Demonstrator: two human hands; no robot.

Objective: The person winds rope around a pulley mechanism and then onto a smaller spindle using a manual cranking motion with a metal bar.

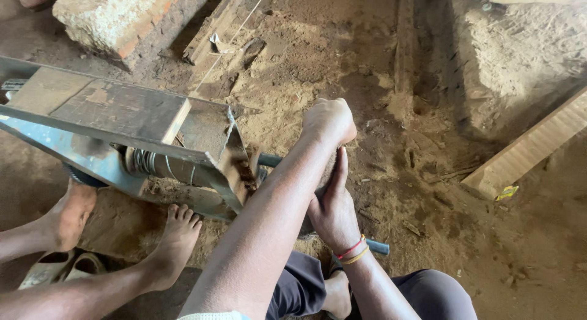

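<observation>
A worn metal machine frame [92, 152] with a wooden plank [116, 106] on top and a coiled spring [143, 162] underneath stands on the dirt floor at the left. A blue-grey metal handle bar [269, 160] comes out of its right end and shows again at its far tip, the handle bar end [379, 247]. My left hand [330, 121] is a closed fist above the bar; my forearm hides what it grips. My right hand [333, 210], with red and yellow threads at the wrist, wraps around the bar lower down.
Another person's bare feet [177, 231] rest against the frame's base at the lower left, with sandals [61, 268] beside them. A large brick block [122, 20] lies at the top left, a wooden plank [532, 148] at the right with a yellow wrapper [507, 192] near it.
</observation>
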